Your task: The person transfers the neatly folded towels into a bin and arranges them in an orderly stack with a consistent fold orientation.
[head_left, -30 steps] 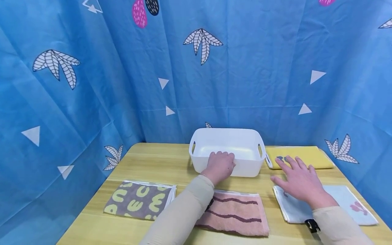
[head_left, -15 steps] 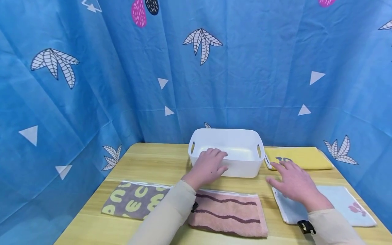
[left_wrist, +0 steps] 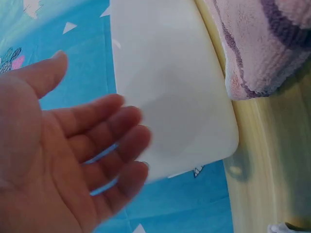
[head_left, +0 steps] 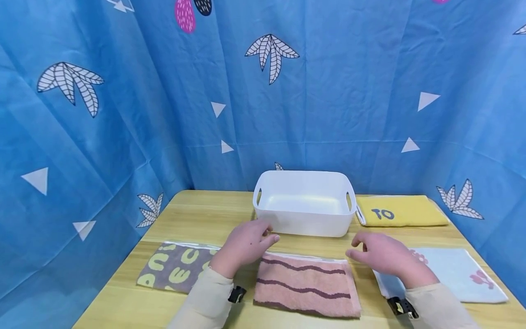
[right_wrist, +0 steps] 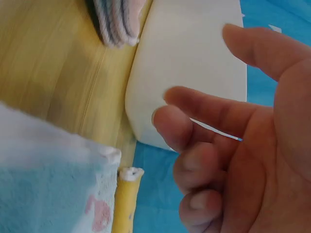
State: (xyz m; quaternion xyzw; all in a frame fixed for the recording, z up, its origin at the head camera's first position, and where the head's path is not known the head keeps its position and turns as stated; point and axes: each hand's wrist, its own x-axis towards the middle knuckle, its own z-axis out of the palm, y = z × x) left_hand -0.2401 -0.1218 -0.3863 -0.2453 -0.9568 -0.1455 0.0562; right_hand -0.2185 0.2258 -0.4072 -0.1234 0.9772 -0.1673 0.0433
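My left hand [head_left: 248, 242] hovers in front of the white plastic basket [head_left: 308, 224], between the grey-purple towel with yellow letters [head_left: 181, 269] and the pink towel with brown wavy stripes [head_left: 308, 285]. It holds nothing; in the left wrist view its fingers are loosely bent and apart from the basket wall [left_wrist: 175, 87]. My right hand [head_left: 386, 253] is over the left end of the pale blue towel [head_left: 456, 274], also holding nothing. The right wrist view shows its thumb and index finger spread, the other fingers curled loosely. Part of the grey-purple towel is hidden by my left arm.
A folded yellow towel [head_left: 411, 212] with "TO" on it lies right of the basket. Everything stands on a wooden table [head_left: 213, 210]. Blue patterned curtain [head_left: 345, 91] encloses the back and both sides.
My left hand has drawn back from the basket's front rim, left and toward me. My right hand has come down and slightly left, away from the yellow towel. The towels have not moved.
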